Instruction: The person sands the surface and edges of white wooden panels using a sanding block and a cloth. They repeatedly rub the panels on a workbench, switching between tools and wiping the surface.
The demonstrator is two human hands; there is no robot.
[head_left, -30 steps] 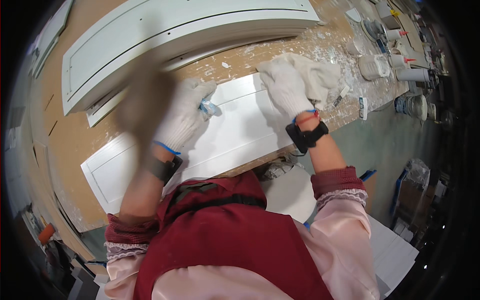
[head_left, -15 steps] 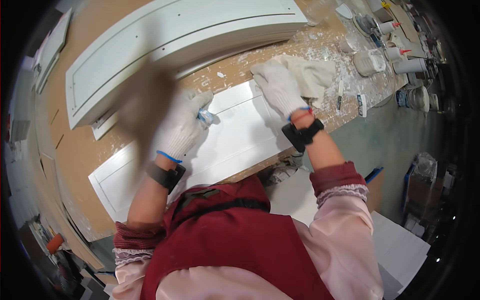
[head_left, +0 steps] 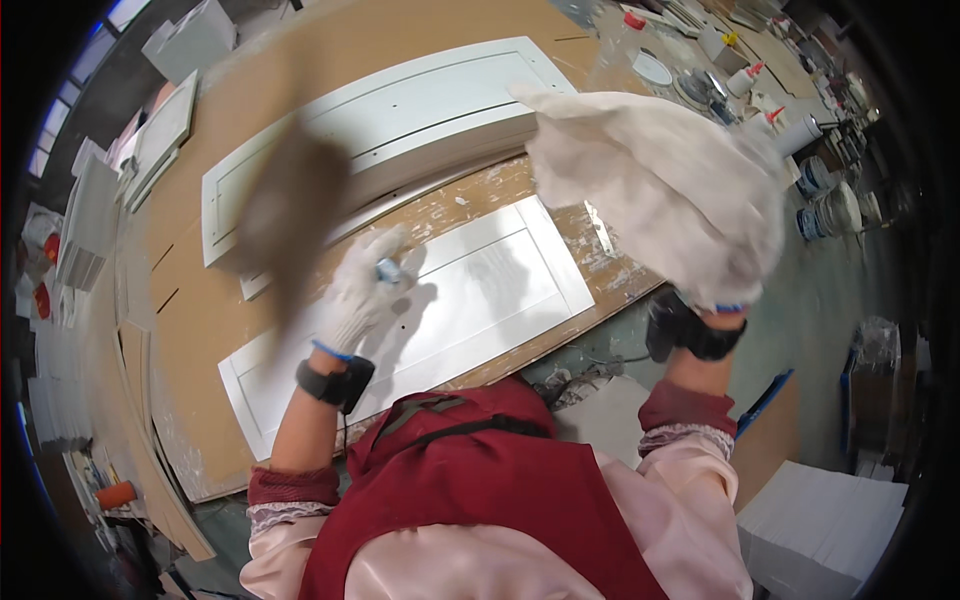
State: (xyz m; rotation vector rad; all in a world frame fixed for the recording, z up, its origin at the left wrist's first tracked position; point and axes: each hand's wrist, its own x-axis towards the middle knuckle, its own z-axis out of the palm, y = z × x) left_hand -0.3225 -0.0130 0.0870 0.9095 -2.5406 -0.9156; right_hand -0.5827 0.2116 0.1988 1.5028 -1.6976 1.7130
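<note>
A long white panel (head_left: 465, 312) with a recessed border lies on the workbench in front of me. My left hand (head_left: 352, 290), in a white knit glove, is closed around a small pale-blue item (head_left: 388, 270) over the panel's left half; its kind is unclear. On the right, my right hand (head_left: 738, 290) has a large beige cloth (head_left: 660, 185) lifted above the bench edge. The cloth covers most of that hand's fingers and spreads out loosely, slightly blurred.
Behind the panel is a stack of white panels (head_left: 400, 115). A paint-marked metal strip (head_left: 600, 230) lies on the wooden workbench (head_left: 470, 190). Bottles with red tips (head_left: 745, 78) and tubs (head_left: 835, 212) stand at the right. A blurred brown shape (head_left: 295, 190) blocks part of the left.
My right hand has raised the cloth off the bench and moved right with it, away from the panel. The left hand stays over the panel with the pale-blue item. The view has shifted.
</note>
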